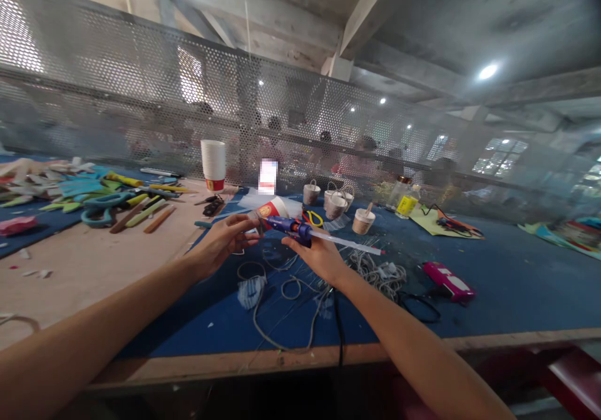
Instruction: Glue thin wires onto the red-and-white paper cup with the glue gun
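Note:
My left hand [230, 235] is closed around the bottom end of a red and white paper cup [275, 208], which lies tilted on its side in the air. My right hand [319, 254] grips a blue glue gun [292, 226], its nozzle pointing left at the cup's base. A long clear glue stick [352, 243] sticks out of the gun's rear. Whether the nozzle touches the cup I cannot tell. Below both hands, loose grey cord [291, 290] curls over the blue mat [188, 332]. A tangled heap of cord [375, 271] lies to the right.
Behind the hands stand several small cord-wrapped cups [363, 222] and yellow-handled scissors [313, 218]. A stack of paper cups [213, 164] rises at back left, near teal scissors [106, 207] and clay tools [159, 218]. At right are a magenta device [448, 281] and a bottle [406, 203].

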The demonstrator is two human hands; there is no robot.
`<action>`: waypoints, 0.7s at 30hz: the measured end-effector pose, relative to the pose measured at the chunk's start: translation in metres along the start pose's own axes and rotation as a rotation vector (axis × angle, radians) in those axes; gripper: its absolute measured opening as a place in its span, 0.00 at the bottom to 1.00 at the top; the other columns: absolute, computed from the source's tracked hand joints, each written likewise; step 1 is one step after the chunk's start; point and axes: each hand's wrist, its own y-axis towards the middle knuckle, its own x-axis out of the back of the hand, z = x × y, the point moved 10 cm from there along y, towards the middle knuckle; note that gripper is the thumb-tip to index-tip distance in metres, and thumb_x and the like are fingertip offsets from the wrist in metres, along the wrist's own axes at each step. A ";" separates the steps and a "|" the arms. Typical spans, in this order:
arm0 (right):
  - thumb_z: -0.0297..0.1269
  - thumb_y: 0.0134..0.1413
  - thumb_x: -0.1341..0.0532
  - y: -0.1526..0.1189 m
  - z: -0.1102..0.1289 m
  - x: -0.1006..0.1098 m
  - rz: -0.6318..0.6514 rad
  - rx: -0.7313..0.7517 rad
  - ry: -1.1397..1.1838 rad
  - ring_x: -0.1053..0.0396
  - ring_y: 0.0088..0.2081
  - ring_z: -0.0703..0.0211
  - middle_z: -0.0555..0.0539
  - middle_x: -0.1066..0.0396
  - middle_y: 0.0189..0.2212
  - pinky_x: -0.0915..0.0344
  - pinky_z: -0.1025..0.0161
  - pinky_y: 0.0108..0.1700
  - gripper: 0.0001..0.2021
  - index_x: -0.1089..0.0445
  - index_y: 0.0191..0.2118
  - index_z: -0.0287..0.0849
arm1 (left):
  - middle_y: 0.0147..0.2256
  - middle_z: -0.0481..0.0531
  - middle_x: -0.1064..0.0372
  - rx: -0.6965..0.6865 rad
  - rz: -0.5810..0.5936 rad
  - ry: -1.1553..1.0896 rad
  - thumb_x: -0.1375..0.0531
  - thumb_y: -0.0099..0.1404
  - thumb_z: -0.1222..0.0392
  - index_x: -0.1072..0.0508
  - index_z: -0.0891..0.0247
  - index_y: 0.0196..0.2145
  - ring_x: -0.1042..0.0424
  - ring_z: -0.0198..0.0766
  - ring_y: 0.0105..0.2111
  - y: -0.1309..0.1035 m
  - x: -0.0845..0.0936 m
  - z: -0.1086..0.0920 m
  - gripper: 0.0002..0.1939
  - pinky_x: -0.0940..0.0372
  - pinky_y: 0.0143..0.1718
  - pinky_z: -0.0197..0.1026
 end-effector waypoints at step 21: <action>0.53 0.64 0.37 -0.003 -0.001 0.001 -0.048 0.073 -0.165 0.25 0.40 0.51 0.45 0.23 0.36 0.31 0.57 0.44 0.16 0.27 0.40 0.44 | 0.39 0.57 0.19 0.001 -0.006 0.041 0.26 0.53 0.62 0.25 0.66 0.38 0.19 0.42 0.35 0.002 0.001 0.002 0.16 0.24 0.37 0.39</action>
